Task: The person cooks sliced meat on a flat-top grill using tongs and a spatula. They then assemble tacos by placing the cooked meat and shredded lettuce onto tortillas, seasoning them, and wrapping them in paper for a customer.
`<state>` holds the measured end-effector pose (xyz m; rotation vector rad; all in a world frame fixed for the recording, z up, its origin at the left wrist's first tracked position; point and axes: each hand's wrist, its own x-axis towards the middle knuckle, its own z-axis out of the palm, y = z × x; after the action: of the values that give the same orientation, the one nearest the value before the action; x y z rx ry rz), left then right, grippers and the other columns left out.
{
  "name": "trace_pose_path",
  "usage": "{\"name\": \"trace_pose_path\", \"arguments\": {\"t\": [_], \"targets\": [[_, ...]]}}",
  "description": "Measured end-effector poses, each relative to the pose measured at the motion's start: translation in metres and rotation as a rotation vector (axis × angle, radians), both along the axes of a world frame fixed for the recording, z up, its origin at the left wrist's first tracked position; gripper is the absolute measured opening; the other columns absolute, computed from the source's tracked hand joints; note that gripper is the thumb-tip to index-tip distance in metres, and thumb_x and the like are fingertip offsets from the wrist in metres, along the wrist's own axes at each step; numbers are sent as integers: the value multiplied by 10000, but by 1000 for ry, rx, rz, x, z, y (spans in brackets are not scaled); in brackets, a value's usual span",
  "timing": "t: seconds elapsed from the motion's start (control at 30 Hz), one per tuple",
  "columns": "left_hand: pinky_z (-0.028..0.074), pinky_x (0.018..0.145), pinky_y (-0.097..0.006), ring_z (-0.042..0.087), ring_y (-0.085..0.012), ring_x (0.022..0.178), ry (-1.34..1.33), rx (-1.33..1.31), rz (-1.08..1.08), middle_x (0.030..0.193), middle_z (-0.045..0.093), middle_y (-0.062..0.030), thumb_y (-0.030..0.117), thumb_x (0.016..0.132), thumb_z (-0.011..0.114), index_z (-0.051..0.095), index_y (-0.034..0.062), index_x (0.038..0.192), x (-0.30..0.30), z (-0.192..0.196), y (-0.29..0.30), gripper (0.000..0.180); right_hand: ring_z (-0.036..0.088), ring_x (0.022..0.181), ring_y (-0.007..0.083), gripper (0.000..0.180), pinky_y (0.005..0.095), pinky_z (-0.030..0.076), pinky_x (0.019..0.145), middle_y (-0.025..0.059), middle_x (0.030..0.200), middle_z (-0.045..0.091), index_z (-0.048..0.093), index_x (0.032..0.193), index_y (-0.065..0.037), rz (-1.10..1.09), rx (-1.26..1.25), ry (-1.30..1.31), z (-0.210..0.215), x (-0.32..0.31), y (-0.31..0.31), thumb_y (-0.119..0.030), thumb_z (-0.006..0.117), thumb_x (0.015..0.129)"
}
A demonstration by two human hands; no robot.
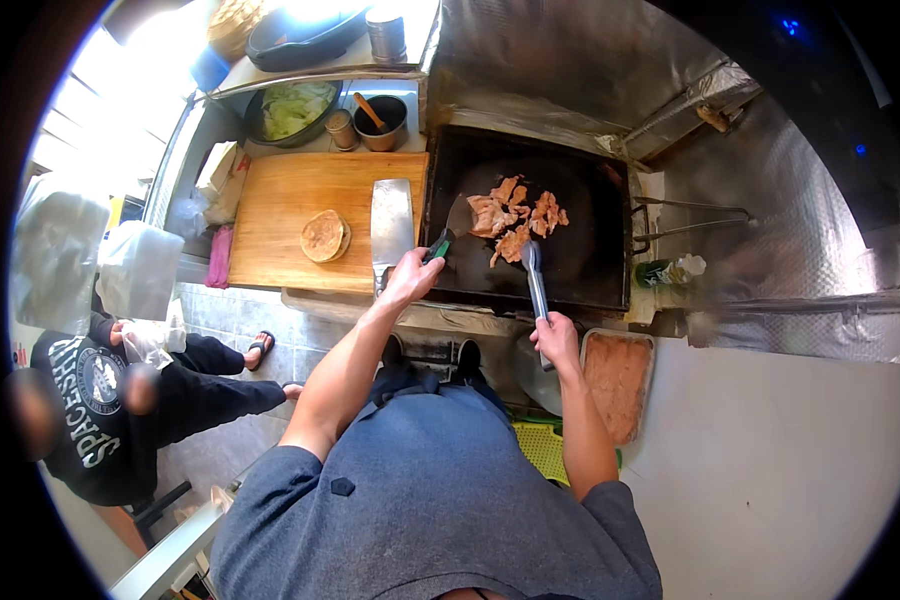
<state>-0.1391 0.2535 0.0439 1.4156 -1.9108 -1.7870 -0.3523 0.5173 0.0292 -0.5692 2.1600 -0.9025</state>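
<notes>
My left hand (413,277) is closed around the black-and-green handle of a spatula (460,216), whose blade touches the left side of the sliced meat (490,215). The meat lies in a loose heap on the dark flat griddle (590,265). In my right hand (558,340) is a pair of metal tongs (537,285), with its tips at the lower edge of the meat. Left of the griddle, a wide cleaver (392,215) lies on the wooden cutting board (280,200), its handle close to my left hand. Round flatbreads (323,236) rest stacked on the board.
Behind the board stand a bowl of shredded greens (298,108), a shaker jar (341,128) and a pot (388,138) with a wooden-handled utensil. A tray of raw meat (618,385) is beside my right forearm. A seated person (100,400) is at the left.
</notes>
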Motion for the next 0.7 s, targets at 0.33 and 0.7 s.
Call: {"name": "trace_pose_path", "arguments": {"t": [0.33, 0.7], "targets": [[392, 454, -273, 493, -97, 498, 327, 89, 122, 666, 571, 2, 280, 1029, 660, 621, 31, 1110, 8, 15, -3, 265, 637, 548, 130, 248, 301, 529, 539, 110, 739, 729, 675, 909, 35, 55, -306, -286, 34, 2, -57, -159, 560, 1009], [463, 554, -305, 584, -113, 600, 122, 82, 21, 694, 632, -23, 315, 1004, 655, 646, 8, 1050, 4, 11, -2, 311, 720, 625, 309, 327, 424, 582, 643, 167, 683, 709, 685, 840, 39, 121, 115, 486, -3, -72, -133, -247, 557, 931]]}}
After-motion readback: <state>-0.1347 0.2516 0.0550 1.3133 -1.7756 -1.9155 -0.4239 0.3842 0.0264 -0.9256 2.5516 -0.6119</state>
